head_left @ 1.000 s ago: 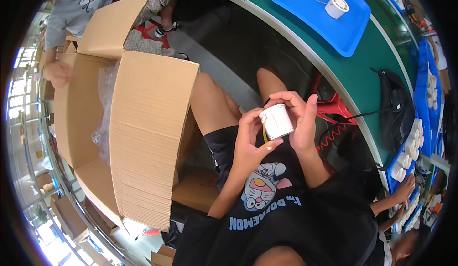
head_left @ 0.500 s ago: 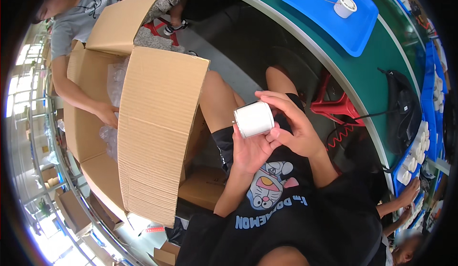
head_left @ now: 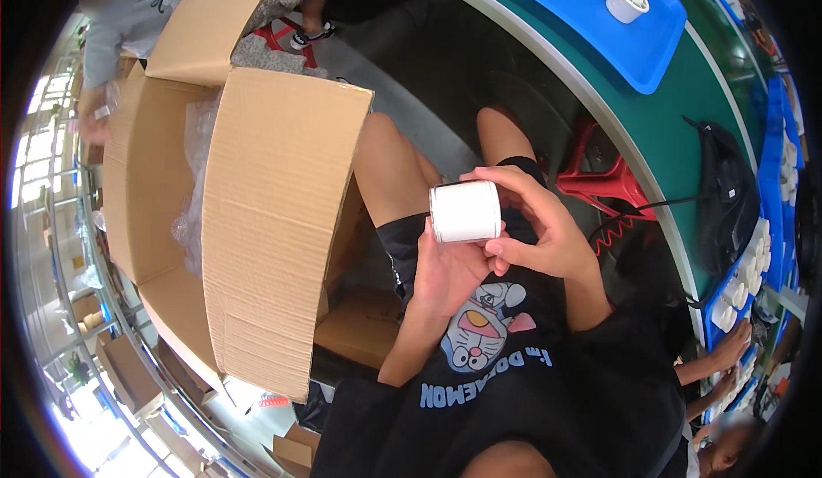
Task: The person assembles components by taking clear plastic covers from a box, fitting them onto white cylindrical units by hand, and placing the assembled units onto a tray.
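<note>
A white cylinder (head_left: 467, 212) with dark thin rims lies on its side between my two hands, above my lap. My left hand (head_left: 447, 274) cups it from below, the thumb up along its left end and the other fingers partly hidden beneath it. From the right, my right hand (head_left: 544, 230) grips the same cylinder, with the fingers curved over the top and the thumb at its lower right edge. Its smooth side faces up; what its ends look like is hidden.
A large open cardboard box (head_left: 274, 221) with clear plastic bags (head_left: 199, 187) stands at my left. On the green table (head_left: 599, 92) are a blue tray (head_left: 591, 24), a wired white cylinder (head_left: 627, 2) and a black pouch (head_left: 728, 195). A red stool (head_left: 604, 178) stands beneath. Others work nearby.
The white cylinder has turned slightly in my hands and sits a little farther right, more level. The person at the left has drawn their hand out of the box.
</note>
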The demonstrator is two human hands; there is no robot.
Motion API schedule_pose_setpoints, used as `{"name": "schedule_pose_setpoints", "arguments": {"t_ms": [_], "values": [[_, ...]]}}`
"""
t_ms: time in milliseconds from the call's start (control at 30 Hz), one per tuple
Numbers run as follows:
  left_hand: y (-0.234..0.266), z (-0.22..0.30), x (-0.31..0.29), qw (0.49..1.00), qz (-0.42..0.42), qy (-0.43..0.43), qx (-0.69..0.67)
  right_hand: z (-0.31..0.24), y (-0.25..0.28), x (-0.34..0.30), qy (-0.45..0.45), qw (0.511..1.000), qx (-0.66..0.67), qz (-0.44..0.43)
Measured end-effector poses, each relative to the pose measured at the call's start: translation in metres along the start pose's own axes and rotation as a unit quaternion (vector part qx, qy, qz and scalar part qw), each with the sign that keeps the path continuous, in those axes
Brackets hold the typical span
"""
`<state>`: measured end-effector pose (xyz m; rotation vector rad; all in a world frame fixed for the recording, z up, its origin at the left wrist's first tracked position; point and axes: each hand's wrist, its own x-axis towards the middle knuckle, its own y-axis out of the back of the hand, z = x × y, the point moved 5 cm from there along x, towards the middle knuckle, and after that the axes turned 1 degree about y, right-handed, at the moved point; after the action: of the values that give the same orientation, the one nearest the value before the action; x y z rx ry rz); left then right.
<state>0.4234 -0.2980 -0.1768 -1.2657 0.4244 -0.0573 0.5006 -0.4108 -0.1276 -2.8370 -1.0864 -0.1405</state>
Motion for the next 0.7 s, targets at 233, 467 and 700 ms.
{"name": "schedule_pose_setpoints", "arguments": {"t_ms": [233, 467, 700], "values": [[-0.001, 0.003, -0.01, 0.997, 0.002, -0.035, 0.063, -0.014, -0.002, 0.001, 0.062, 0.998, 0.005, -0.01], [0.0, 0.005, -0.018, 0.996, 0.0, -0.034, 0.079, -0.013, -0.006, 0.001, 0.078, 0.997, 0.022, -0.006], [-0.008, 0.002, -0.03, 0.987, 0.033, -0.026, 0.156, -0.029, -0.005, -0.004, 0.125, 0.992, 0.016, -0.002]]}}
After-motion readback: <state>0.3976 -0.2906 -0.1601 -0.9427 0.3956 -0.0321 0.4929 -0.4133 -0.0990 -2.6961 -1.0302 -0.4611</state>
